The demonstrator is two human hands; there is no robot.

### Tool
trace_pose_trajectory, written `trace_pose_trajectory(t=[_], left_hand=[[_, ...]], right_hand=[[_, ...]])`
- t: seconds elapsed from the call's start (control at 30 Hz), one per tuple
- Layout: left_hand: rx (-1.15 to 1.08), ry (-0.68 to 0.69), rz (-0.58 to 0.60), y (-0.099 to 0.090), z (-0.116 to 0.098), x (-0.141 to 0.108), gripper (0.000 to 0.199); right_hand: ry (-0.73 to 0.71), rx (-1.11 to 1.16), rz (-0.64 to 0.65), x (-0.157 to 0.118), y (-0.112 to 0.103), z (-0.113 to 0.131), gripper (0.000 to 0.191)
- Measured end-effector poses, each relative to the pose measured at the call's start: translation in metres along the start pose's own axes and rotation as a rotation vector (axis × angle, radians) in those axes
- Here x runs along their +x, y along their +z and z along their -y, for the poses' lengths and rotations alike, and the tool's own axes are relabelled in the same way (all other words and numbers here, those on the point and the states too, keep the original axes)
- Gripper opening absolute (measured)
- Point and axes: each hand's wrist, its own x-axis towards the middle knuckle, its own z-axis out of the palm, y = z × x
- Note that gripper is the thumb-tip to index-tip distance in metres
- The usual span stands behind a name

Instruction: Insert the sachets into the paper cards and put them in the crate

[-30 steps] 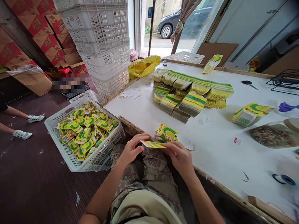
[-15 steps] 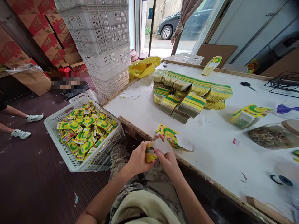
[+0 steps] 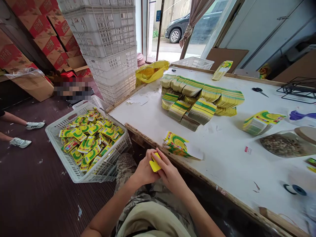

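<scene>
My left hand (image 3: 145,168) and my right hand (image 3: 171,171) meet above my lap, both closed around a small folded yellow card (image 3: 155,166). Two plain yellow faces of it show between the fingers; the rest is covered by my hands. Just beyond them, at the table's edge, lies a small pile of yellow-and-green printed cards (image 3: 175,142), with a white flap pointing right. To my left, a white plastic crate (image 3: 57,131) holds many yellow-and-green folded card packs (image 3: 92,153).
Stacked card bundles (image 3: 202,110) stand on the white table (image 3: 145,117). Farther right are a jar (image 3: 283,144), scissors (image 3: 259,90) and a spool (image 3: 295,189). Tall stacked crates (image 3: 108,39) rise behind the filled one. A person's shoes (image 3: 21,142) are at far left.
The white inner side of the card no longer shows; it is folded so that its yellow outside faces up. My right hand has moved in against my left, wrapping over the card.
</scene>
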Motion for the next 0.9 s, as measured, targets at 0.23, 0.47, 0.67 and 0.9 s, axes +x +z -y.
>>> trace_pose_trajectory(t=[0.23, 0.47, 0.67, 0.9], left_hand=[[0.153, -0.067, -0.045, -0.022, -0.004, 0.007, 0.051], [0.152, -0.085, 0.04, -0.033, -0.01, 0.008, 0.051], [0.125, -0.068, 0.001, -0.031, -0.015, 0.008, 0.054], [0.118, -0.054, 0.048, -0.034, -0.019, 0.01, 0.054]], right_hand=[[-0.106, -0.046, -0.074, 0.004, -0.012, -0.012, 0.047], [-0.086, -0.08, 0.057, 0.004, -0.028, -0.016, 0.025], [-0.081, -0.109, 0.011, 0.007, -0.028, -0.013, 0.031], [-0.084, -0.013, 0.069, 0.01, -0.029, -0.005, 0.025]])
